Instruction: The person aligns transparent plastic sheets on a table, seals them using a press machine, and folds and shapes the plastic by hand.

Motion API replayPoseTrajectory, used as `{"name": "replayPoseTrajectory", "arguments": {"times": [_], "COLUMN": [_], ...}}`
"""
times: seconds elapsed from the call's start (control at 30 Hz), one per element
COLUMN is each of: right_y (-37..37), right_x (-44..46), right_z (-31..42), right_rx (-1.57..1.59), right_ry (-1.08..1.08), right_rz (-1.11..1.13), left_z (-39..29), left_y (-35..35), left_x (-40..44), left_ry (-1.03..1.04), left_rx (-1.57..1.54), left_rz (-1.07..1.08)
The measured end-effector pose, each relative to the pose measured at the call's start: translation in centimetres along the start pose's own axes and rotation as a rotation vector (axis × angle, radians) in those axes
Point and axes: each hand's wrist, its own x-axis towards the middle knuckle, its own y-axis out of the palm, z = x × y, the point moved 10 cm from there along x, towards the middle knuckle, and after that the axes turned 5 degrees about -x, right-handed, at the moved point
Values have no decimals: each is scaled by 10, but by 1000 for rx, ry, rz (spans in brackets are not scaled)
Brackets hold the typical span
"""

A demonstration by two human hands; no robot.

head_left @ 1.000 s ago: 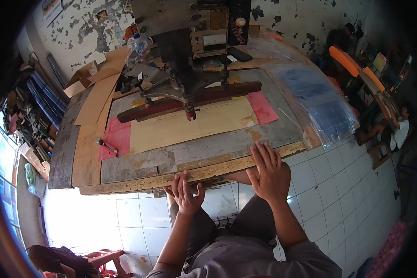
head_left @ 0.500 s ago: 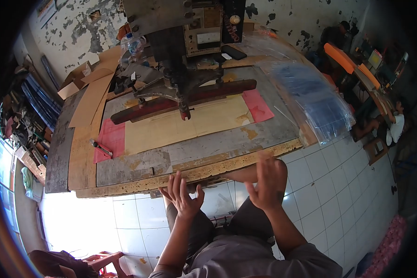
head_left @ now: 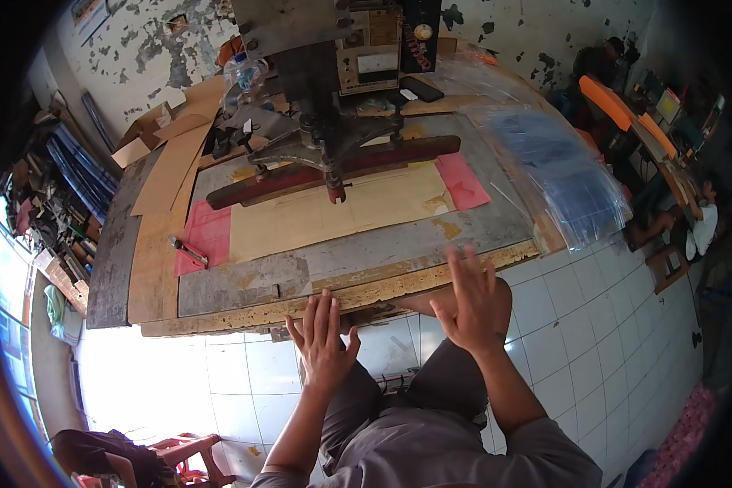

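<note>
My left hand (head_left: pixel 324 350) is open at the front edge of the worktable (head_left: pixel 366 297), fingers spread and pointing forward; its fingertips overlap the wooden edge, and I cannot tell whether they touch. Farther right, my right hand (head_left: pixel 470 313) is also open and holds nothing, its fingers slightly blurred near the same edge. Beyond both hands lies a yellowish sheet (head_left: pixel 301 228) with pink pieces at its two ends. A long dark red bar (head_left: pixel 285 179) hangs from the machine head over the sheet's far side. A red-handled cutter (head_left: pixel 190 251) rests on the left pink piece (head_left: pixel 199 228).
Clear plastic sheets (head_left: pixel 545 171) are stacked on the table's right side. Cardboard (head_left: pixel 167 183) lies at the left, with a water bottle (head_left: pixel 242 73) behind. A red plastic stool (head_left: pixel 183 455) stands lower left. Other people sit at the far right.
My left hand has moved slightly forward and up to the table edge. My right hand has shifted a little, its fingers now more spread. The view has shifted slightly.
</note>
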Motion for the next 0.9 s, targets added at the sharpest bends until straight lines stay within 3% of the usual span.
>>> {"name": "replayPoseTrajectory", "arguments": {"times": [0.1, 0.2, 0.3, 0.6, 0.67, 0.73, 0.8, 0.9], "right_y": [8, -37, -2, -5, -17, -45, -83, -92], "right_x": [9, 23, 36, 45, 55, 70, 74, 42], "right_z": [-5, 2, -15, -50, -85, -143, -194, -289], "right_rx": [20, -62, -196, 0, -43, -258, -419, -785], "right_ry": [-26, 8, 80, 22, 103, 261, 286, 480], "right_rz": [183, -202, 17, 71, 154, 63, -195, -274], "left_z": [1, 2, 4, 11, 12, 11, 11, 12], "left_y": [6, 9, 12, 26, 29, 31, 33, 35], "left_x": [0, -3, -4, -10, -11, -10, -12, -14], "left_ry": [-4, -39, -36, 27, 56, 85, 105, 107], "left_rx": [7, -5, 12, 57, 78, 97, 100, 107], "left_rz": [-59, -80, -116, -273, -340, -371, -407, -404]}}
